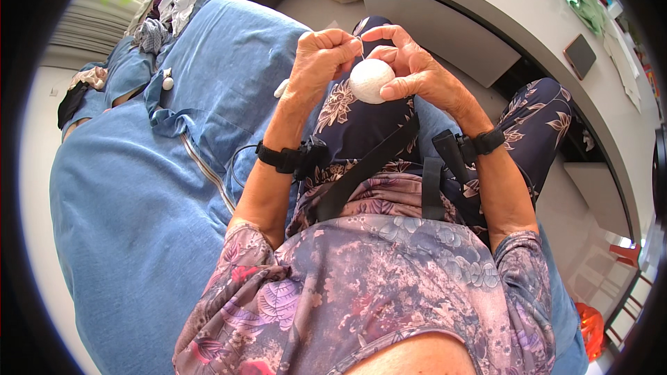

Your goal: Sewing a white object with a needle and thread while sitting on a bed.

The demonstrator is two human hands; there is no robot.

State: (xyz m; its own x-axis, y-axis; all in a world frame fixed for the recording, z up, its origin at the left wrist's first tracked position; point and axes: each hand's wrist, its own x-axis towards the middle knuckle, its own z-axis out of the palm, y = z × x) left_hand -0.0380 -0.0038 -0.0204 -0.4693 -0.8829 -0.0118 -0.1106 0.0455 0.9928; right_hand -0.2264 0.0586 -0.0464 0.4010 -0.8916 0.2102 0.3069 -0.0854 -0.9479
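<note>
Step in hand, by judgement: you are working a thin, pale, thread-like strand (363, 50) at the top of a white, round, matt-textured ball (370, 81).

Ball: one. Location: raised above your dark-blue trousers with pale floral print (549, 114), held in your right hand (425, 73).

Your right hand: thumb pressed to the ball's lower right side, other fingers partly hidden behind it; forefinger apart from the ball, curved toward the strand.

Your left hand (314, 62): thumb and forefinger pinched together, apparently on the strand; remaining fingers curled in.

Next move, by judgement, calls for: the ball kept steady in your right, light tension from your left, no snag.

Count:
- Strand: one visible; its far end cannot be made out.
- Black wristbands with small devices: two, one on your left forearm (279, 158), one on your right.
- Small white egg-shaped item (167, 83): one, on the blue denim-like cover (132, 194).
- Small white piece (281, 88) beside your left wrist: one, kind unclear.
- Dark rectangular phone (579, 55): one, on the pale grey counter (514, 17).
- Pale green cloth (583, 1): one.
</note>
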